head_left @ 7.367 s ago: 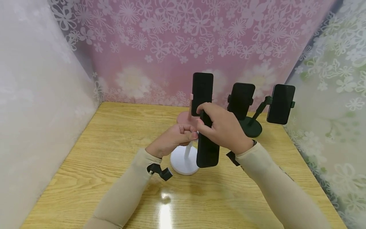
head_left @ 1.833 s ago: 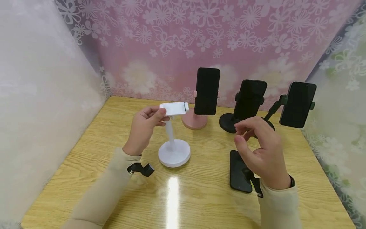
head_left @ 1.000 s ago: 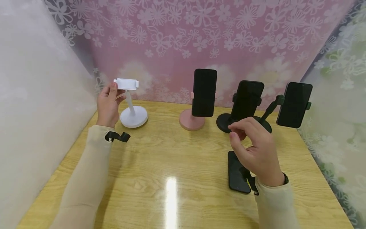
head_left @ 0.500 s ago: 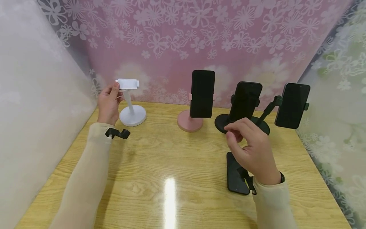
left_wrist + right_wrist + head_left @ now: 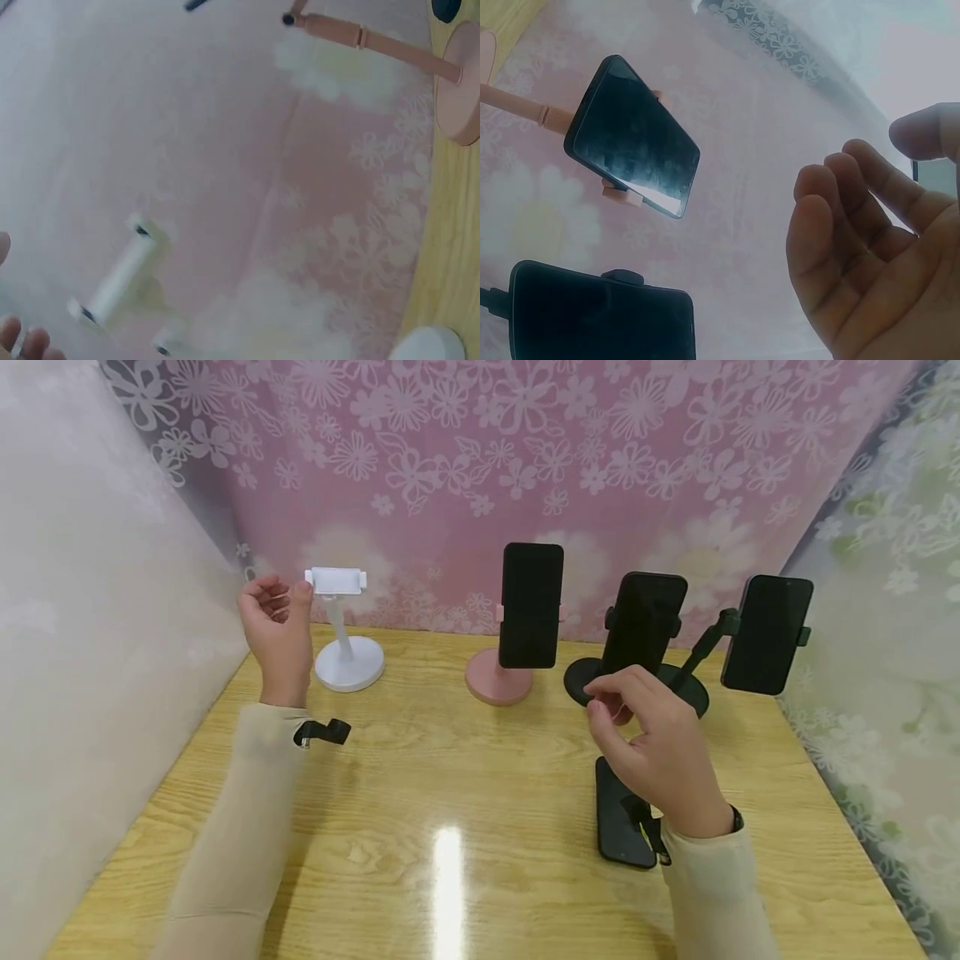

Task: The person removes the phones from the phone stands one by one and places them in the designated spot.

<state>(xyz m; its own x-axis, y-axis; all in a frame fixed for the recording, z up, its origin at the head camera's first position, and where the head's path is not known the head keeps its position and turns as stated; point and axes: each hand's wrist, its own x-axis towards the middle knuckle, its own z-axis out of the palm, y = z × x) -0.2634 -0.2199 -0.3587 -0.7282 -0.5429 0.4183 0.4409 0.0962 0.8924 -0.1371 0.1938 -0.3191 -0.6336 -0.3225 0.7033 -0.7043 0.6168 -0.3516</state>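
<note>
Releasing the upright white stand [image 5: 339, 625] at the left rear of the table [image 5: 375, 810], the left hand [image 5: 276, 631] hung loose and empty beside it, that placing seemingly done; the right hand [image 5: 648, 743] hovered, loosely curled.

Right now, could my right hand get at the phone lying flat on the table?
Probably yes: your right hand looks empty and seems close above the phone, with nothing seen lying on it.

White stand [image 5: 118, 279] blurry in L-wrist cam, base [image 5: 429, 346] partly off-frame.
</note>
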